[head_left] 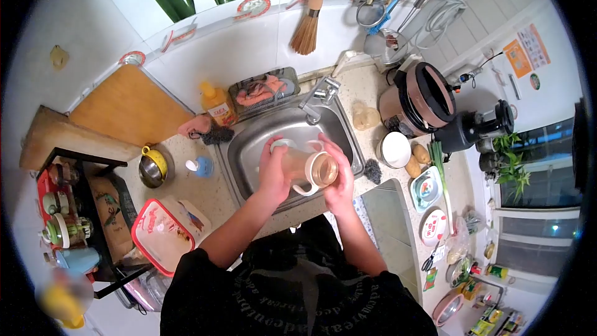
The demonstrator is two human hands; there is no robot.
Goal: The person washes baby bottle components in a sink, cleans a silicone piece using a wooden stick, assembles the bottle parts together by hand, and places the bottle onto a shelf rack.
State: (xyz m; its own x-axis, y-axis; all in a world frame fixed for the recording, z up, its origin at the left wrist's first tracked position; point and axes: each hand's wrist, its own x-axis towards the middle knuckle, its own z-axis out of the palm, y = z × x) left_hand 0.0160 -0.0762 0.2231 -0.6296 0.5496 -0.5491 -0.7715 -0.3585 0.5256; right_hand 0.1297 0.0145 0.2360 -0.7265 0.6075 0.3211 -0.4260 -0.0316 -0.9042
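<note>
A see-through cup (297, 164) with a pinkish tint is held tilted over the steel sink (244, 155), its round mouth turned toward me. White loop-like parts show at the cup's rim. My left hand (273, 171) is wrapped round the cup's body from the left. From the right, my right hand (339, 177) closes on it near the mouth. Past my left hand, a small pale round shape shows that I cannot make out. Behind the cup, the tap (320, 96) stands at the sink's back right corner.
A dark scrubber (372, 171) and a white bowl (395, 150) sit right of the sink, near a rice cooker (407, 102). On the left are a blue pump bottle (203, 167), a steel bowl (151, 170) and a red-rimmed bin (155, 236). A yellow soap bottle (219, 107) stands behind.
</note>
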